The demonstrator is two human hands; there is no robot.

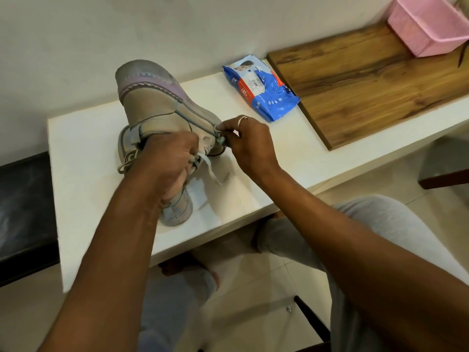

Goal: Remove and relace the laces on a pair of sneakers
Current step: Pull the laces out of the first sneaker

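A grey-beige sneaker point(157, 105) with a lilac band near its sole is tipped up on the white table point(83, 153), sole facing away. My left hand point(170, 161) grips the shoe's upper and a bunch of pale lace point(208, 166), whose loose end trails onto the table. My right hand point(247, 143) pinches a piece of lace at the shoe's right side, by the eyelets. A second sneaker point(177, 212) lies under my left wrist, mostly hidden.
A blue wet-wipes pack point(264, 90) lies behind my right hand. A wooden board point(368, 82) covers the table's right part, with a pink basket point(429, 24) at its far end. A black seat point(22, 212) stands to the left. My knees are below the table edge.
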